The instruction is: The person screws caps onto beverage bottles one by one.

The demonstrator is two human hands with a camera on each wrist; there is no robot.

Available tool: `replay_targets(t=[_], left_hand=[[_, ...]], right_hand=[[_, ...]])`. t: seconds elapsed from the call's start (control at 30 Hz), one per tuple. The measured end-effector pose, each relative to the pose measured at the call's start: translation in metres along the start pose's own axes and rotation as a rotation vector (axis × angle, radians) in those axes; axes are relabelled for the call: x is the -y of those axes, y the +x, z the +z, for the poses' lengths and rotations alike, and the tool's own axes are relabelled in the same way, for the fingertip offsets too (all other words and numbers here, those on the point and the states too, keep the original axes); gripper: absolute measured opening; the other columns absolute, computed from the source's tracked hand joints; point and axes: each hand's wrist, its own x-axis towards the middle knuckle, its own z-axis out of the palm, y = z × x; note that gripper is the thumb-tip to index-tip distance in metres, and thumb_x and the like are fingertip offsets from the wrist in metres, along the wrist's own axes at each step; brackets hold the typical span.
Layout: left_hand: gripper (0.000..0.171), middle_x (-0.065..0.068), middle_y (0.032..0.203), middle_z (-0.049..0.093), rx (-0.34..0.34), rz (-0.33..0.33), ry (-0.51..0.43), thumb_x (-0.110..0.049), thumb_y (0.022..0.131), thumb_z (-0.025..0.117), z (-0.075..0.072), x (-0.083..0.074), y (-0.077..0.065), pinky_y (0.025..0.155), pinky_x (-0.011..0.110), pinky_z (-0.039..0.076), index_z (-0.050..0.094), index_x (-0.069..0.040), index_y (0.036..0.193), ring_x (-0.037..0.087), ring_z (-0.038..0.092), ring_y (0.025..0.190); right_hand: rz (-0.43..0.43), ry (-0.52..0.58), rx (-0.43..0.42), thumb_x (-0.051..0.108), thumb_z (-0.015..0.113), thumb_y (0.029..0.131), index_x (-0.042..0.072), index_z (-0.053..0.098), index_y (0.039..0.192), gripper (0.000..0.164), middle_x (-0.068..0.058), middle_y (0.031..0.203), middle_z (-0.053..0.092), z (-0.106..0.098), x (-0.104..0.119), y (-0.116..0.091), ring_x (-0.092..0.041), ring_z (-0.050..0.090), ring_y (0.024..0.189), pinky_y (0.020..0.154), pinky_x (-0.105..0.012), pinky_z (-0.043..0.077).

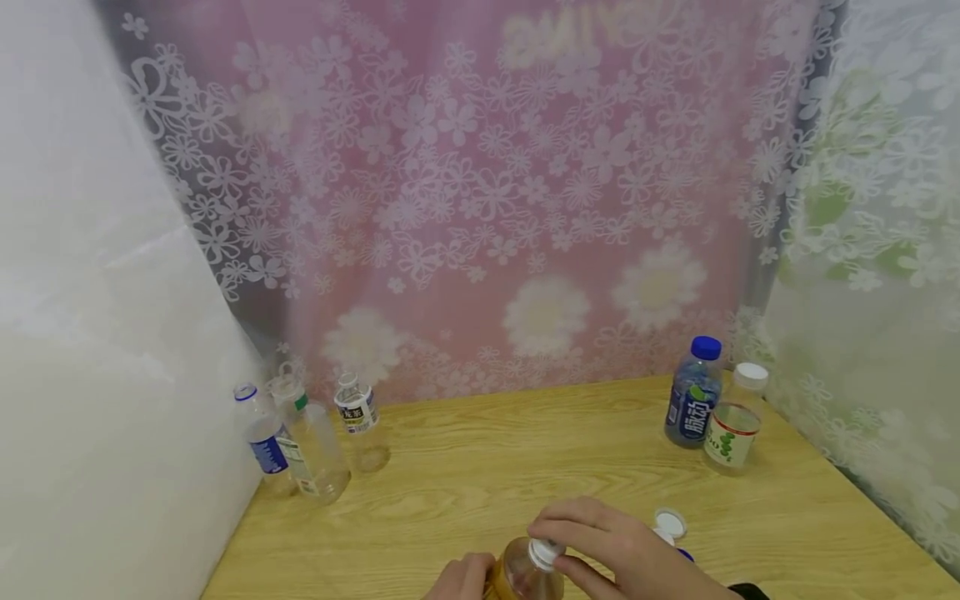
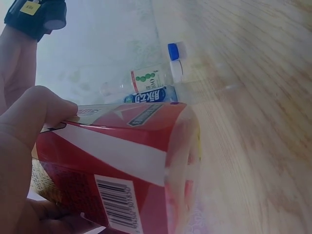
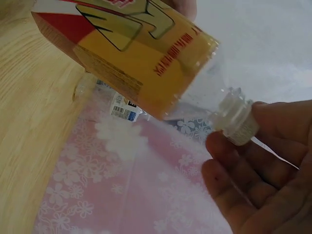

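Note:
In the head view, a clear plastic bottle [image 1: 516,575] with an amber tint stands tilted at the table's near edge. Its red, white and yellow label [image 2: 112,156] fills much of the left wrist view, barcode included. My left hand [image 1: 463,579] grips the bottle round its body, thumb on one side and fingers on the other. At the bottle's neck my right hand [image 1: 615,546] pinches the white cap [image 3: 242,130] between thumb and fingertips. The cap sits at the mouth of the bottle; in the right wrist view the other fingers are loosely bent below it.
Loose caps [image 1: 671,523], white and blue, lie beside my right hand. Three capless bottles stand at the left: one with a blue label [image 1: 268,452], a larger one [image 1: 326,446], a small one [image 1: 358,412]. A blue-capped bottle [image 1: 693,400] and a white-capped bottle [image 1: 733,429] stand back right.

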Motion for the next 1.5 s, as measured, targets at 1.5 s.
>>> replay_targets(t=[1.5], left_hand=[[0.024, -0.026, 0.078, 0.052, -0.130, 0.194, -0.086, -0.050, 0.093, 0.069, 0.019, 0.004, -0.007, 0.056, 0.006, 0.031, 0.062, -0.027, 0.094, -0.013, 0.038, 0.068]], right_hand=[[0.047, 0.176, 0.246, 0.005, 0.066, 0.096, 0.013, 0.061, 0.127, 0.032, 0.002, 0.112, 0.065, -0.025, -0.003, -0.010, -0.002, 0.062, 0.092, 0.076, -0.009, 0.048]])
